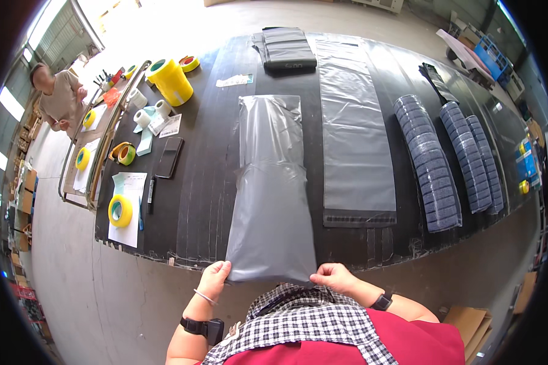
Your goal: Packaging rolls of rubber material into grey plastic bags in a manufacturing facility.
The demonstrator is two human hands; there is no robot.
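A long grey plastic mailing bag [273, 219] lies on the black table, its near end reaching past the front edge toward me. My left hand [214, 278] pinches its near left corner, and my right hand [335, 277] pinches the near right one. The far half of the bag is narrower and wrinkled; whether anything is inside cannot be made out. To its right a flat grey mailing bag [358, 146] is spread out with a dark strip at its near end. Further right lie clear-wrapped rolls of bluish-grey cloth-like pieces [429, 164].
A folded stack of grey bags [286, 48] sits at the table's far side. On the left are yellow tape rolls [120, 210], a large yellow roll [169, 82], a phone [170, 158], a marker [151, 190] and white label rolls [143, 117]. Beyond a cart [79, 198] stands another person [61, 100].
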